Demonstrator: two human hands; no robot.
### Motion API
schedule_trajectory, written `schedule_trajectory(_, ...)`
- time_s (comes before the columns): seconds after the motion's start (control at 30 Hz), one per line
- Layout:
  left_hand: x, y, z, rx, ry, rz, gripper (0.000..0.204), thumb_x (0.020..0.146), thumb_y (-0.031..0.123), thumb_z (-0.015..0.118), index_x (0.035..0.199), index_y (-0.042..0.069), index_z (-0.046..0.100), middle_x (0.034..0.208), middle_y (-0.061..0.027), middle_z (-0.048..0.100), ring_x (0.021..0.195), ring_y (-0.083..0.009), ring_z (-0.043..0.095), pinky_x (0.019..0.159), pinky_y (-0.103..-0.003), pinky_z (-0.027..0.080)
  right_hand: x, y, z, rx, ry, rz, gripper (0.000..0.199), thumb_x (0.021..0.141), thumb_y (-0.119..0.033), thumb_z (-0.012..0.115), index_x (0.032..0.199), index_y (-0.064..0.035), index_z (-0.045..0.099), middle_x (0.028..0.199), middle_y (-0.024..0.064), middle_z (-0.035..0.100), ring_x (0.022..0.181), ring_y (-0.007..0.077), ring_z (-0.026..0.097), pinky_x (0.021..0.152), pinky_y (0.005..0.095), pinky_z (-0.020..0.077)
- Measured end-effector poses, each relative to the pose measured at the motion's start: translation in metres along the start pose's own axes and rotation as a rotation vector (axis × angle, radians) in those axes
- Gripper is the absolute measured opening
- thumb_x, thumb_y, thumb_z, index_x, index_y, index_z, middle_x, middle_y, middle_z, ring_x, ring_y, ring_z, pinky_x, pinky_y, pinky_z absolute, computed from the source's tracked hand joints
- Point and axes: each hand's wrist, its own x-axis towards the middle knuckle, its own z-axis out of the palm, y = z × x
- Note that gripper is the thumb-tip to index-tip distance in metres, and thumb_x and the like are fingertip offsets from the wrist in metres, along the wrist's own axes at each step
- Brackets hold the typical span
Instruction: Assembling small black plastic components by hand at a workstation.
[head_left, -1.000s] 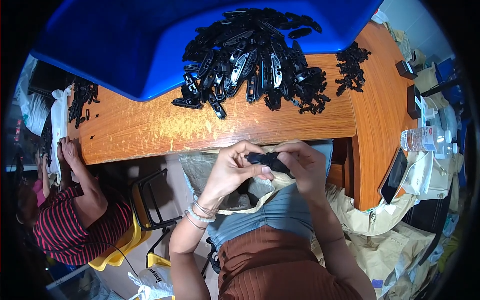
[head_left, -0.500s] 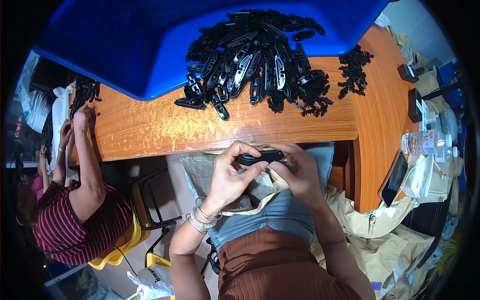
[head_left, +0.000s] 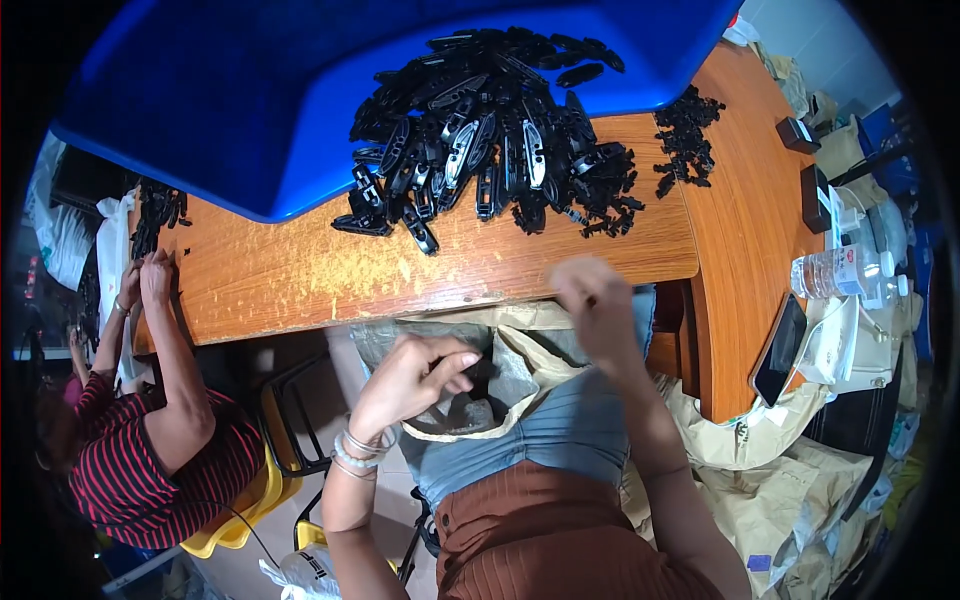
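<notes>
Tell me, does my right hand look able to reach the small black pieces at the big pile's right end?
Probably yes: your right hand is by the near edge of the wooden table, and only tabletop shows between it and the small black pieces. Its height is hard to judge.

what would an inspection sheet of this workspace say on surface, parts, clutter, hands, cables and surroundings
Surface: wooden table, finish worn in patches
Parts: pile of black plastic parts reaching from the blue bin onto the table; smaller black pieces farther right
Clutter: phone, clear bottle and crumpled brown paper at right
Left hand: over the open paper bag, fingers curled; grip unclear
Right hand: blurred, near the table's front edge; grip unclear
Cables: thin dark cord beside the yellow chair
Surroundings: co-worker in a striped shirt seated at left, hands near the table's left end
</notes>
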Motion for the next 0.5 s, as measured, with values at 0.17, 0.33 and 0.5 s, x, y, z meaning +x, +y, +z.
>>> schedule_trajectory(0.17, 0.006, 0.01, 0.0, 0.547, -0.057, 0.123, 0.027, 0.09, 0.027, 0.055, 0.093, 0.003, 0.066, 0.072, -0.0176, 0.064, 0.059, -0.0284, 0.064, 0.055, -0.038, 0.048, 0.052, 0.024, -0.005, -0.481, 0.239, -0.253, 0.007, 0.077, 0.0, 0.06, 0.084, 0.0017, 0.061, 0.083, 0.0119, 0.059, 0.079, 0.0277, 0.054, 0.069, 0.0363, 0.0437)
schedule_trajectory(0.33, 0.063, 0.003, -0.021, 0.776, 0.826, 0.132, 0.035, 0.082, 0.03, 0.066, 0.076, -0.002, 0.053, 0.064, -0.0205, 0.059, 0.055, -0.0361, 0.059, 0.05, -0.041, 0.045, 0.063, 0.028, 0.005, -0.637, 0.158, -0.247, 0.012, 0.077, 0.0, 0.061, 0.089, 0.0003, 0.059, 0.082, 0.0122, 0.056, 0.077, 0.0304, 0.051, 0.068, 0.0384, 0.0424)
schedule_trajectory(0.5, 0.068, -0.008, -0.031, 0.783, 0.856, 0.054, 0.034, 0.079, 0.028, 0.068, 0.073, -0.003, 0.054, 0.068, -0.02, 0.061, 0.06, -0.0389, 0.059, 0.054, -0.044, 0.045, 0.051, 0.029, 0.004, -0.026, 0.17, -0.007, 0.012, 0.084, 0.002, 0.056, 0.096, 0.0029, 0.059, 0.081, 0.0043, 0.057, 0.069, 0.0135, 0.054, 0.059, 0.0273, 0.0429)
